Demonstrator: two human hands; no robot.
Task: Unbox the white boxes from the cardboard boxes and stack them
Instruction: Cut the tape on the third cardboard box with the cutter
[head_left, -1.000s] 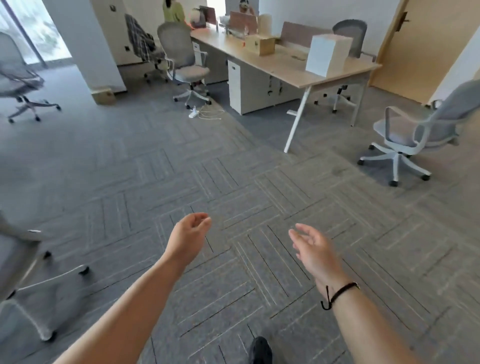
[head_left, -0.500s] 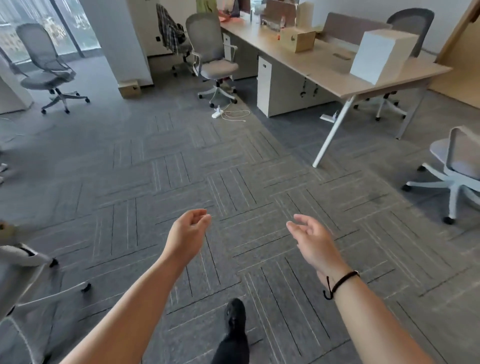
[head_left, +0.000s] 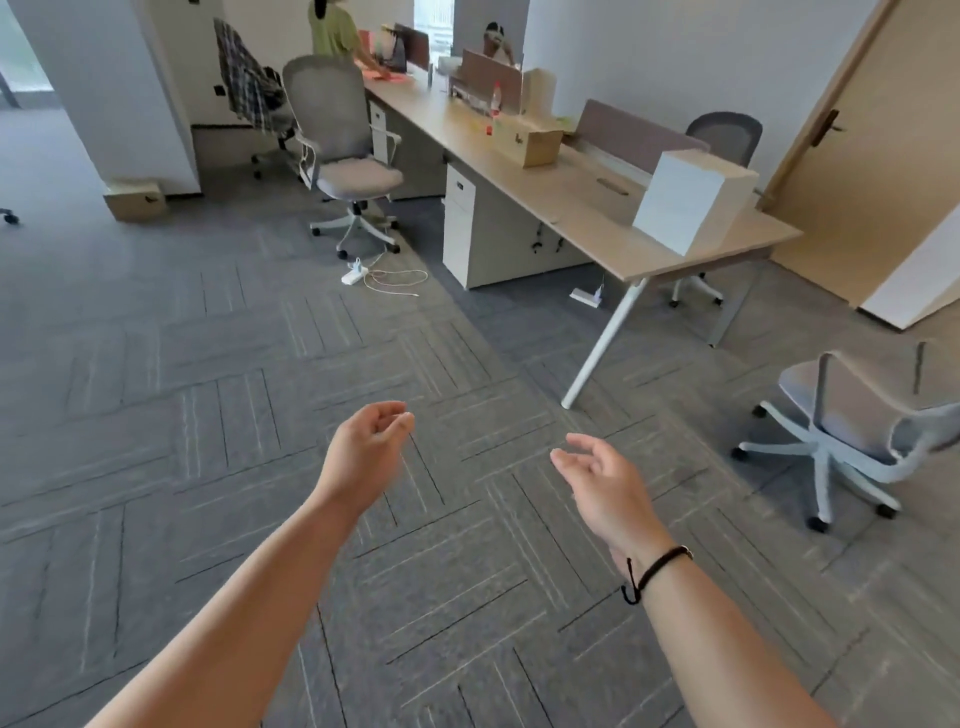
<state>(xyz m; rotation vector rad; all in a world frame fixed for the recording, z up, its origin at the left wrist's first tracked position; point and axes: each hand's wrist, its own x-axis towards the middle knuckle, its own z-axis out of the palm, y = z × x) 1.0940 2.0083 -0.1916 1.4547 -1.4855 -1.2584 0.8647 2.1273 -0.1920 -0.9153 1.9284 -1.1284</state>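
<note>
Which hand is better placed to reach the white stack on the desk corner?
Probably the right hand: empty, fingers relaxed, and on the same side as the white stack. The left hand, also empty, sits farther across. Both are still far off, over carpet.

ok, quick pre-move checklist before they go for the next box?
1. Left hand free: ok, fingers loosely curled, holding nothing.
2. Right hand free: ok, open and empty.
3. Cardboard box in sight: ok, on the desk, well beyond the hands.
4. White box stacked spot: ok, standing near the desk's near end; number of boxes in it cannot tell.
5. Path across the carpet: ok in front, but a power strip with a loose cable lies near the desk, and a chair stands to the right.
6. Cardboard box contents: cannot tell.
</note>
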